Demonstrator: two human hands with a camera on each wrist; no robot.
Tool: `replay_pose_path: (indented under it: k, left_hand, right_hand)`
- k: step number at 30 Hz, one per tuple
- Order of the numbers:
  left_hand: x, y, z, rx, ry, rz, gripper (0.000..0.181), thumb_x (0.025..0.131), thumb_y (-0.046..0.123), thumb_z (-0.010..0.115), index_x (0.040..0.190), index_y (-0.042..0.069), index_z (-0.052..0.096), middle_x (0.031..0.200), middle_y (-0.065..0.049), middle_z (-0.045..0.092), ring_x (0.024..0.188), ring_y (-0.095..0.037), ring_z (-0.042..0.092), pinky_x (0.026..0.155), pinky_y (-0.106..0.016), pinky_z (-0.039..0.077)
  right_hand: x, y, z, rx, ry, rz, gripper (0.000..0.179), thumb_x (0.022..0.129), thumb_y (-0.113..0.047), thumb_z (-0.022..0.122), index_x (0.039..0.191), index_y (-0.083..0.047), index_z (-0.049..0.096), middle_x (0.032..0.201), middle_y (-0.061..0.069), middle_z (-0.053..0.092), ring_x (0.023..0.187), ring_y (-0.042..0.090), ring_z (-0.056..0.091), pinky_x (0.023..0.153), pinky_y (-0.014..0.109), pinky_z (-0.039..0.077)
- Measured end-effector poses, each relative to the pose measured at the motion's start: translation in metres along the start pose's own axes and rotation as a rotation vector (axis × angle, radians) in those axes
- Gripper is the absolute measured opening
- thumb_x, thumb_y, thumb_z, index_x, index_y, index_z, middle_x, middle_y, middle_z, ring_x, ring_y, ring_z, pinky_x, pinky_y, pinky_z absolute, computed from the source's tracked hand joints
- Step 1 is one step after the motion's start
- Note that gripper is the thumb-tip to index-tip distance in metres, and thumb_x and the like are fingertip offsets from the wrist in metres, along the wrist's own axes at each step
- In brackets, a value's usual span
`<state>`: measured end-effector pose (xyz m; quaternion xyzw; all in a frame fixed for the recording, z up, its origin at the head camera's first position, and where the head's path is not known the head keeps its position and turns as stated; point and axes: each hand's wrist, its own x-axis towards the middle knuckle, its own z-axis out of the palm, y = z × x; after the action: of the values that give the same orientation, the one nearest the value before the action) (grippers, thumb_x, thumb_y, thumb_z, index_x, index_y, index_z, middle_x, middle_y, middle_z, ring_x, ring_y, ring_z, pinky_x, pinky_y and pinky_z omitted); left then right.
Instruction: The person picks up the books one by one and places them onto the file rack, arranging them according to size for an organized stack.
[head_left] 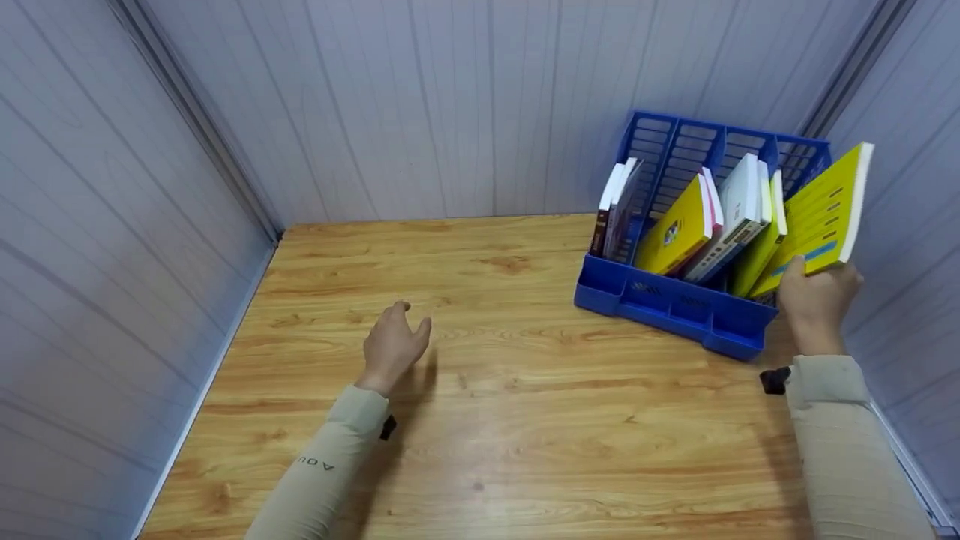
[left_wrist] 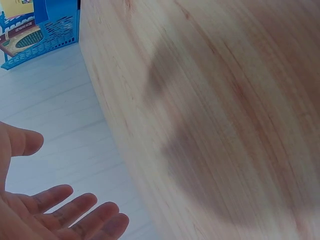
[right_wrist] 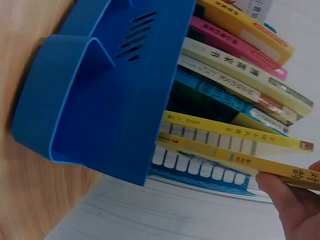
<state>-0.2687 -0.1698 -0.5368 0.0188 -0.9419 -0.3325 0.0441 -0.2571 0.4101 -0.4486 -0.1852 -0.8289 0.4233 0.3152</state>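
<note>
At the right of the head view, my right hand [head_left: 819,300] grips a yellow book [head_left: 814,214] by its lower edge. The book leans at the right end of a blue desktop book rack [head_left: 675,304], its lower corner inside the last section. In the right wrist view the thumb [right_wrist: 280,192] presses near the spine of this yellow book [right_wrist: 240,159], and the other fingers are mostly hidden behind it. My left hand [head_left: 394,346] hovers over the wooden table, holding nothing, its fingers relaxed and spread in the left wrist view.
Several other books stand in the rack: dark-spined ones [head_left: 611,214] at the left, a yellow one [head_left: 675,232], white ones [head_left: 731,217] and a thin yellow one [head_left: 761,244]. Panelled walls [head_left: 450,112] enclose the wooden table [head_left: 510,390] at the back and sides.
</note>
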Motion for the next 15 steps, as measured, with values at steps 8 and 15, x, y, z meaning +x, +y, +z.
replay_pose_path:
  k: [8,15]
  left_hand:
    - [-0.003,-0.003,-0.004,0.005,-0.028,-0.020,0.062,0.108,0.042,0.061,0.152,-0.002,0.055,0.146,-0.027,0.065,0.105,-0.042,0.074,0.084,-0.062,0.061]
    - [-0.005,-0.005,-0.007,0.025,-0.036,-0.021,0.064,0.108,0.043,0.059,0.152,-0.003,0.055,0.148,-0.026,0.064,0.110,-0.042,0.074,0.086,-0.062,0.061]
  right_hand:
    - [0.012,0.016,0.009,-0.046,-0.036,0.068,0.057,0.108,-0.017,0.049,0.165,-0.014,0.046,0.159,0.014,0.059,0.138,0.034,0.066,0.106,0.048,0.059]
    - [0.022,0.026,0.016,-0.064,-0.099,0.122,0.059,0.107,-0.015,0.050,0.165,-0.007,0.043,0.161,0.019,0.057,0.139,0.037,0.065,0.107,0.045,0.059]
